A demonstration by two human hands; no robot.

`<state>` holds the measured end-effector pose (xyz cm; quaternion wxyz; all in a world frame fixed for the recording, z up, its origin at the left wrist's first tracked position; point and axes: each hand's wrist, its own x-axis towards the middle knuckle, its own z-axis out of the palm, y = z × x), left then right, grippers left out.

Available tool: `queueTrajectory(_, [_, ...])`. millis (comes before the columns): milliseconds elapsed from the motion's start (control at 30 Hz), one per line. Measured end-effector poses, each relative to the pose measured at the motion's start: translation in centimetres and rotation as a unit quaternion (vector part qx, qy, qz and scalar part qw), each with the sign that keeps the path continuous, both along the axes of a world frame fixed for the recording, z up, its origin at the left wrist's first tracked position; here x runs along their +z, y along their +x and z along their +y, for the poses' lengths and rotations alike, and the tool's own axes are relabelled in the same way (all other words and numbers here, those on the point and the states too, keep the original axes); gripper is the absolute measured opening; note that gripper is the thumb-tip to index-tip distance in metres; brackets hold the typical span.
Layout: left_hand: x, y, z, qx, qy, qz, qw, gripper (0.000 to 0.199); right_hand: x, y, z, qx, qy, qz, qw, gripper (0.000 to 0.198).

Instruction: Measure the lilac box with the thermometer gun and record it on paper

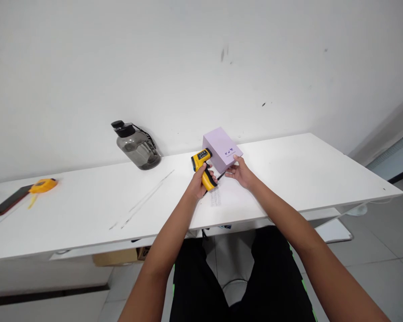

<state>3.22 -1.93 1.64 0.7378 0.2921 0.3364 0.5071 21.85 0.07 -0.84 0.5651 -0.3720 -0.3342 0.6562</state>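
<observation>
My left hand [199,183] is wrapped round the grip of a yellow and black infrared thermometer [201,156], shaped like a pistol. Its head is close against the left side of a pale purple box [221,146]; whether they touch I cannot tell. Dark butterfly-like marks and small print show on the box's top. My right hand [239,172] is closed on the box's near right corner, thumb on top and fingers under the lower edge. A thin dark pen-like thing [220,176] lies between my hands, partly hidden.
A grey translucent water bottle [139,147] with a black lid stands by the wall. Further left on the white table [97,197] are a yellow tape measure [43,185] and a dark flat phone-like thing [10,201]. A cardboard box [116,257] sits below the table.
</observation>
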Motion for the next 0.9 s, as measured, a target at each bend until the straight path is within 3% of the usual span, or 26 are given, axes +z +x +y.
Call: queueTrajectory(900, [-0.04,-0.09,-0.04,-0.006,0.010,0.008,1.000,0.033,0.05,0.09,-0.07,0.002,0.003,-0.012,1.000,0.055])
